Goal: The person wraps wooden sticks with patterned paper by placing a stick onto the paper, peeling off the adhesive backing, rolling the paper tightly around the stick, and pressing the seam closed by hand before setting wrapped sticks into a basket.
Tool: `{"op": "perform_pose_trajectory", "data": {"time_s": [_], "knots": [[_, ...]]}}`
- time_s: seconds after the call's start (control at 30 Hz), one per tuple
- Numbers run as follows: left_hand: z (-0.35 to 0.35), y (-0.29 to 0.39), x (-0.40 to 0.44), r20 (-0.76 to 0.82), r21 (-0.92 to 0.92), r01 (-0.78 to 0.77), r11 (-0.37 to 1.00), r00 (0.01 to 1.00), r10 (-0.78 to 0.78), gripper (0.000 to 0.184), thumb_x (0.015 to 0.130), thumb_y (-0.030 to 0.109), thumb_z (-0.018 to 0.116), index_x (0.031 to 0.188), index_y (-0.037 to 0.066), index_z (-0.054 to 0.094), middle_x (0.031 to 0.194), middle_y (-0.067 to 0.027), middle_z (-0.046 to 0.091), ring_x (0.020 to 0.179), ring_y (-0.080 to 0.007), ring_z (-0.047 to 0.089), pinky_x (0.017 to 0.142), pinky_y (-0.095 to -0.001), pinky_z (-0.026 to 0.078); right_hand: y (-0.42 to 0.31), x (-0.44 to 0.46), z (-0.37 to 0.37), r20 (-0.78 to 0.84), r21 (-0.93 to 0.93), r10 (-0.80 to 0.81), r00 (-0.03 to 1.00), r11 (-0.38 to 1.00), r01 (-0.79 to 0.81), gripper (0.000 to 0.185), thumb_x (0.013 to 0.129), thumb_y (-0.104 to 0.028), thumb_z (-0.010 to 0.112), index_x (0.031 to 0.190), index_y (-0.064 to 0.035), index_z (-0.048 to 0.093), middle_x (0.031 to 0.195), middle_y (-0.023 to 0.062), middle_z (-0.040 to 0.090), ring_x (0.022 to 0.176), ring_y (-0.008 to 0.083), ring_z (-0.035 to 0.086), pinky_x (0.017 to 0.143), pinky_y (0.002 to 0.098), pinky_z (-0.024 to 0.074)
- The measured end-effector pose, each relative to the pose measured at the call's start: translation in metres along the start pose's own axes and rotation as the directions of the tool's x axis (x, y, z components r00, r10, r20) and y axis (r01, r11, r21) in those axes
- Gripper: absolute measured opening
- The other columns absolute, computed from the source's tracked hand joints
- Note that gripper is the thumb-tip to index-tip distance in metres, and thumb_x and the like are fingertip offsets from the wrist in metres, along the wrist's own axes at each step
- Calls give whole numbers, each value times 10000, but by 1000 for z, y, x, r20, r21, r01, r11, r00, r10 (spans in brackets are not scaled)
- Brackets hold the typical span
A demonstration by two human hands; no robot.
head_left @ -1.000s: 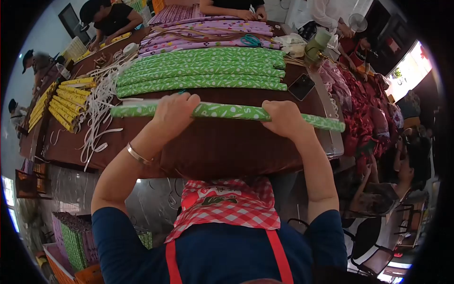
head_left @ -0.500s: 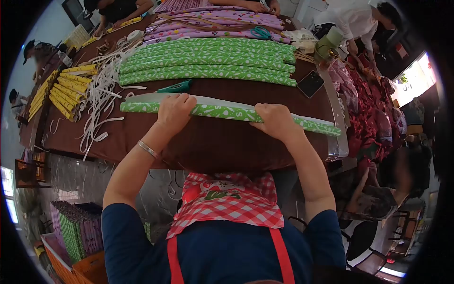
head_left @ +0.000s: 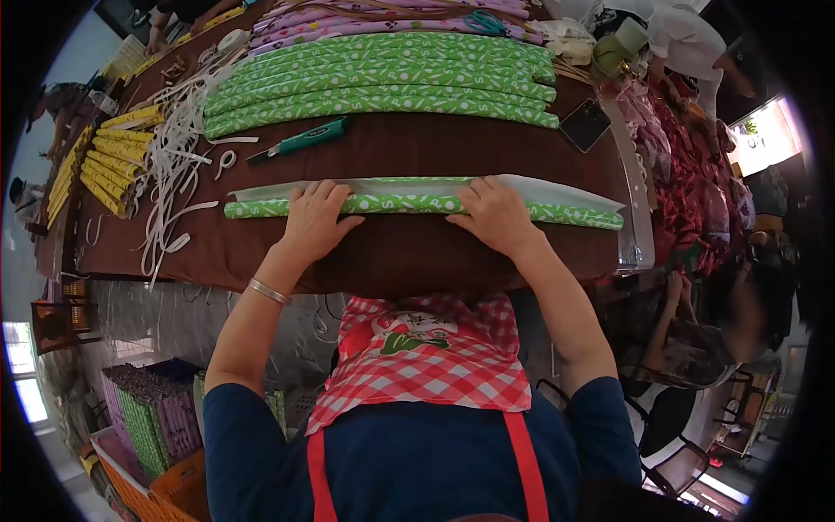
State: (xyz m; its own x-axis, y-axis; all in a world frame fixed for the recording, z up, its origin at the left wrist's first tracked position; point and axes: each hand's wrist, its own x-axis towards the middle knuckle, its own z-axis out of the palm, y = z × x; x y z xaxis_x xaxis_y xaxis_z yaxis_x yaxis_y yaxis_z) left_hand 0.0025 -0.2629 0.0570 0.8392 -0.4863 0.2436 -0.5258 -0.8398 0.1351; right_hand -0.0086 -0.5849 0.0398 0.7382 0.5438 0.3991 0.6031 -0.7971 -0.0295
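A long roll of green paper with white patterns (head_left: 404, 204) lies across the brown cloth in front of me, with its pale loose flap along the far side. My left hand (head_left: 320, 217) rests on the roll left of its middle, fingers stretched over it and thumb held apart. Right of the middle, my right hand (head_left: 497, 213) lies over the roll likewise, its fingers spread and thumb out to the side. Beyond the left hand is a green-handled cutter knife (head_left: 309, 139), lying apart from both hands.
Finished-looking green rolls (head_left: 383, 87) lie behind, with purple rolls (head_left: 348, 33) beyond. Yellow rolls (head_left: 113, 165) and white strips (head_left: 178, 148) are at left. A phone (head_left: 585, 126) lies right. An orange crate (head_left: 165, 487) stands below left. Other people work around the table.
The roll was gripped in both hands, tilted down to the right; now it lies nearly level on the cloth. My fingers have loosened and the pale flap shows wider. The view has shifted down.
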Motion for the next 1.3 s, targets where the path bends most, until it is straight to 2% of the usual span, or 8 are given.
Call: {"op": "perform_pose_trajectory", "data": {"time_s": [0.4, 0.53, 0.67, 0.8, 0.93, 1.0, 1.17, 1.3], "knots": [[-2, 8, -30, -64, -163, 37, 986, 997, -48, 241, 853, 296, 675, 1025, 130, 640, 1219, -79, 603, 1150, -301, 561, 941, -473, 422, -22, -15, -28, 88, 212, 65, 994, 974, -83, 296, 854, -321, 669, 933, -41, 611, 1011, 142, 584, 979, 327, 557, 820, 426, 477], [2, 9, -21, -33, -73, 84, 994, 996, -87, 218, 908, 328, 604, 1012, 141, 646, 1240, -74, 602, 1201, -292, 548, 963, -531, 415, -15, -11, -17, 49, 147, 69, 996, 986, -76, 308, 889, -296, 628, 1019, -16, 622, 1188, 195, 586, 1140, 374, 535, 917, 444, 465], [9, 29, -10, -5, 0, 83, 997, 996, -83, 224, 916, 327, 594, 1035, 141, 632, 1253, -59, 599, 1218, -291, 539, 957, -538, 418, -13, -11, -18, 72, 207, 90, 993, 973, -104, 305, 893, -295, 627, 1003, -11, 629, 1208, 198, 592, 1150, 378, 544, 940, 453, 467], [26, 76, 23, -88, -200, -205, 958, 978, 191, 296, 866, 350, 639, 1042, 116, 596, 1158, -74, 604, 1121, -283, 566, 858, -479, 465, -15, -10, -17, 69, 217, 90, 994, 971, -103, 311, 886, -286, 641, 1021, -6, 632, 1226, 195, 595, 1155, 379, 553, 951, 457, 471], [28, 88, 34, 52, -247, -154, 957, 984, 172, 362, 865, 354, 651, 1126, 108, 598, 1257, -88, 602, 1235, -314, 527, 942, -458, 456, -14, -11, -16, 66, 194, 98, 993, 975, -109, 316, 879, -276, 651, 1048, -9, 637, 1233, 193, 595, 1159, 380, 554, 949, 453, 474], [29, 73, 26, -102, -253, -226, 941, 973, 207, 326, 847, 382, 653, 1023, 113, 600, 1126, -75, 592, 1108, -279, 563, 833, -446, 478, -15, -11, -18, 71, 197, 97, 993, 974, -109, 317, 881, -276, 649, 1052, -9, 637, 1230, 194, 596, 1160, 380, 553, 951, 453, 473], [1, -23, -22, 12, -11, 42, 999, 999, -42, 450, 879, 424, 615, 1178, 89, 617, 1362, -118, 555, 1232, -316, 531, 929, -486, 456, -15, -12, -19, 80, 214, 114, 990, 968, -128, 315, 887, -275, 645, 1055, -8, 638, 1227, 196, 598, 1167, 382, 552, 951, 456, 472], [-28, -90, -56, 94, 94, 251, 963, 961, -260, 443, 924, 379, 569, 1269, 102, 592, 1410, -132, 519, 1289, -297, 502, 1019, -491, 407, -16, -11, -16, 76, 212, 131, 989, 967, -144, 320, 886, -290, 651, 1040, -10, 637, 1230, 194, 596, 1170, 380, 553, 949, 455, 473]]}}
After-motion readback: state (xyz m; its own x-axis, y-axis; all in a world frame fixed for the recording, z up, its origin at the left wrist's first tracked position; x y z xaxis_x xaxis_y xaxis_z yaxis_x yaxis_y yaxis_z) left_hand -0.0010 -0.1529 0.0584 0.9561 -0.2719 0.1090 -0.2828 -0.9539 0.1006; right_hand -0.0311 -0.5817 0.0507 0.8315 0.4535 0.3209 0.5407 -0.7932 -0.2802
